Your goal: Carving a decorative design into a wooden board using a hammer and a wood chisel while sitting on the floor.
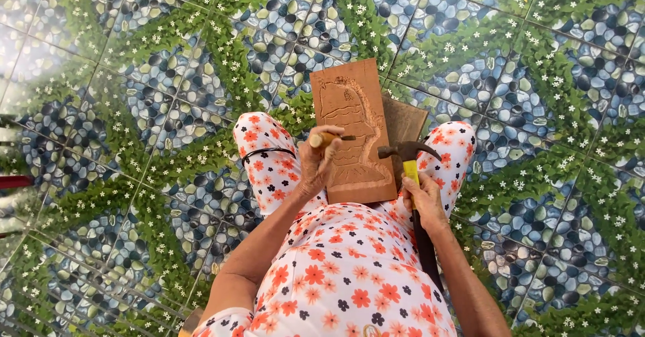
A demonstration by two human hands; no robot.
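Left hand point(314, 165): wraps tight round the chisel point(329, 137), wooden handle in the fist, blade poking out to its right over the panel point(351, 130).
Right hand point(422, 199): grips the hammer point(408, 151) by its yellow handle, head up just above the knuckles, clear of the chisel.
Panel: carved wood, propped across the lap between both hands, a second board point(405, 118) tucked behind it.
Slip risk: nothing clamps the panel, I reckon a hard blow could skid it off the knees.
Strike risk: hammer and chisel butt are apart; a glancing hit could land on the left thumb.
Cut risk: the blade may jump across the carved lines and gouge them.
Hidden: chisel tip is too small to read; cannot tell if it touches the wood.
Cut off: hammer's lower handle vanishes behind the right wrist; the second board is mostly covered.
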